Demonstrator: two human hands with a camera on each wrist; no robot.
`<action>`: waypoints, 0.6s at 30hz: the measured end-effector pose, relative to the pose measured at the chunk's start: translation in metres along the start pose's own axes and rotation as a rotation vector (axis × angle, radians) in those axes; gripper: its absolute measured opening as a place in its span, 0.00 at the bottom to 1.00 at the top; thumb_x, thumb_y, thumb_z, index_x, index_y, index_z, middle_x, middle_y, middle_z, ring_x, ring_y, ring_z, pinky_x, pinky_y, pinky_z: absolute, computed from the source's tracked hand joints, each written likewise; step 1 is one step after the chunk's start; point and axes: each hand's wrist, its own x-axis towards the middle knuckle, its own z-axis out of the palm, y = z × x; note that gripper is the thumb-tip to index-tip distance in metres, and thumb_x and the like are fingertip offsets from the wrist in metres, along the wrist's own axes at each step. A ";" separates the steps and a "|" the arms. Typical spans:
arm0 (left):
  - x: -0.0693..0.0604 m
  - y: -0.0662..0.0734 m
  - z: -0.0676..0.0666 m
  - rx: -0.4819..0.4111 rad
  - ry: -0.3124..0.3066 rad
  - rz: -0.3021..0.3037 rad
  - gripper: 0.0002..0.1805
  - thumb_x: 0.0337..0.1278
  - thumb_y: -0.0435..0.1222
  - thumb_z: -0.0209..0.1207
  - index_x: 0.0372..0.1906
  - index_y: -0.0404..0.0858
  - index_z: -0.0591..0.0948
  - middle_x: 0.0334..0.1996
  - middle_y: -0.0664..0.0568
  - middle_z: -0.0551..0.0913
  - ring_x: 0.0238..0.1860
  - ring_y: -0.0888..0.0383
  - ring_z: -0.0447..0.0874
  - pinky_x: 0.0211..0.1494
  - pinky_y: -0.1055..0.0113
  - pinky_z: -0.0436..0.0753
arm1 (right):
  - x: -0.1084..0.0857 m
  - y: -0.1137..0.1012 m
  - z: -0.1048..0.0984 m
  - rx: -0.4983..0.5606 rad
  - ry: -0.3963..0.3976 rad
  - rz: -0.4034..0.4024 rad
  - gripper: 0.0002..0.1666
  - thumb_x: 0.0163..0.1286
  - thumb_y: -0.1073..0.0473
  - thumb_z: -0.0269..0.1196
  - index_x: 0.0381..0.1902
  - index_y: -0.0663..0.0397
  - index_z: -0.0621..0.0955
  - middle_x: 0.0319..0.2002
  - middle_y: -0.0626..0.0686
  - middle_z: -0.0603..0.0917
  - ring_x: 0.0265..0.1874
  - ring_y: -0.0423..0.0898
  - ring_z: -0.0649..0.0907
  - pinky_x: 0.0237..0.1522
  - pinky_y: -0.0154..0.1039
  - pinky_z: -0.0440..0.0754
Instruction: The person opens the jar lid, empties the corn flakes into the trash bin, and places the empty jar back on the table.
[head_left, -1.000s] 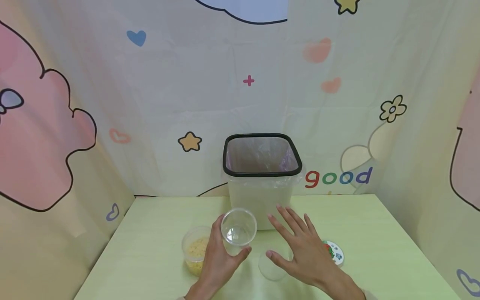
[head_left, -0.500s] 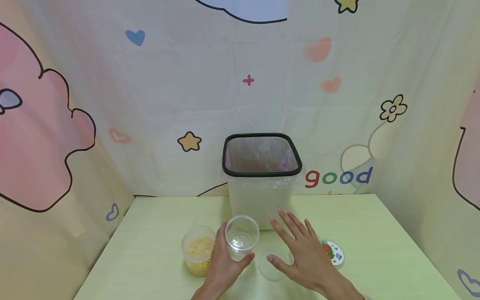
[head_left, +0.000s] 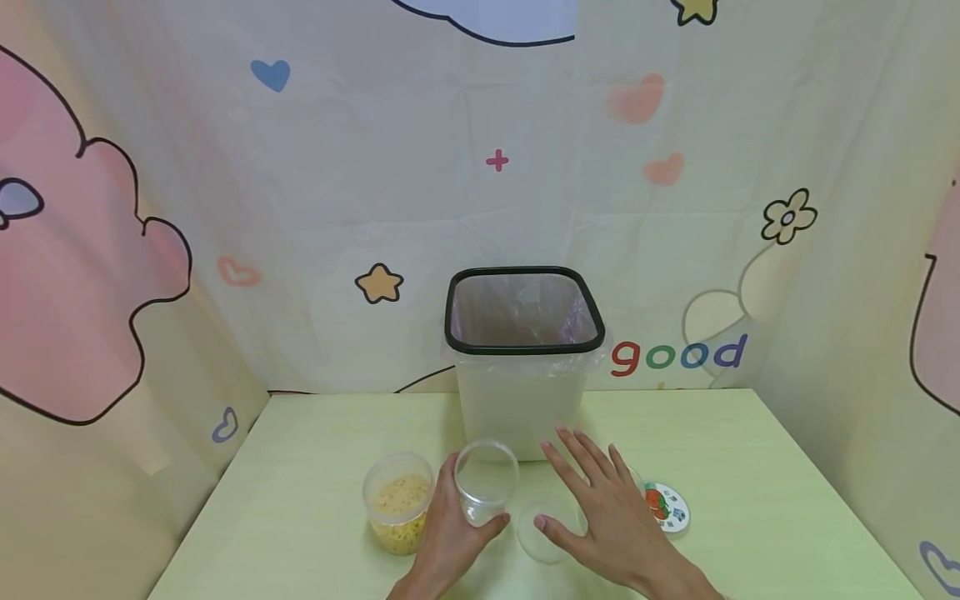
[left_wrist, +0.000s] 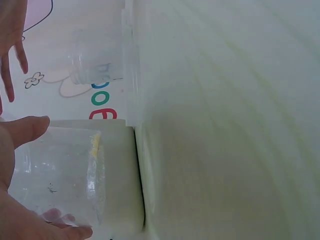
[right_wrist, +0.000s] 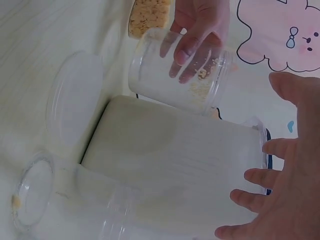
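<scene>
Evidently, the left grip (head_left: 459, 533), holding a clear cylindrical plastic cup (head_left: 486, 482), has lowered, clear of the pale-green table's (head_left: 330, 475) far edge; right grip (head_left: 617, 515) spread, empty; likely setting-down.

There are two hands, the left hand (head_left: 453, 533) making the grip and the right hand (head_left: 611, 508) to the right of it. Clear tubs number three: one tub (head_left: 486, 482) in the grip, one food tub (head_left: 396, 463) just left of it, and one spare tub (right_wrist: 75, 197) to its right, mostly behind the right hand in the head view. One clear lid (head_left: 534, 540) lies just right of the grip; one printed disc (head_left: 675, 508) lies farther right. Beyond the grip stands one bin (head_left: 517, 400) with one bag (head_left: 525, 304). Farther behind, the head view shows two stars (head_left: 379, 284) and one cross (head_left: 497, 161).
</scene>
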 end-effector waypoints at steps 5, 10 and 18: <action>0.002 -0.004 0.005 0.001 -0.038 -0.044 0.59 0.37 0.47 0.77 0.73 0.36 0.54 0.66 0.37 0.71 0.63 0.39 0.74 0.61 0.43 0.77 | -0.003 0.001 0.002 0.004 -0.035 0.016 0.51 0.62 0.30 0.61 0.78 0.33 0.55 0.78 0.48 0.57 0.75 0.53 0.60 0.68 0.69 0.59; 0.003 -0.007 0.009 0.002 -0.064 -0.044 0.59 0.38 0.47 0.76 0.73 0.35 0.54 0.67 0.37 0.70 0.64 0.39 0.73 0.61 0.43 0.77 | -0.004 0.002 0.004 0.013 -0.069 0.027 0.51 0.62 0.30 0.61 0.77 0.36 0.57 0.78 0.49 0.56 0.75 0.54 0.61 0.67 0.69 0.60; 0.002 -0.011 0.013 0.024 -0.112 -0.048 0.59 0.40 0.48 0.76 0.73 0.33 0.53 0.68 0.35 0.69 0.64 0.36 0.73 0.59 0.42 0.78 | -0.003 0.001 0.005 0.025 -0.058 0.012 0.50 0.62 0.31 0.61 0.77 0.39 0.59 0.77 0.52 0.59 0.74 0.56 0.62 0.67 0.70 0.61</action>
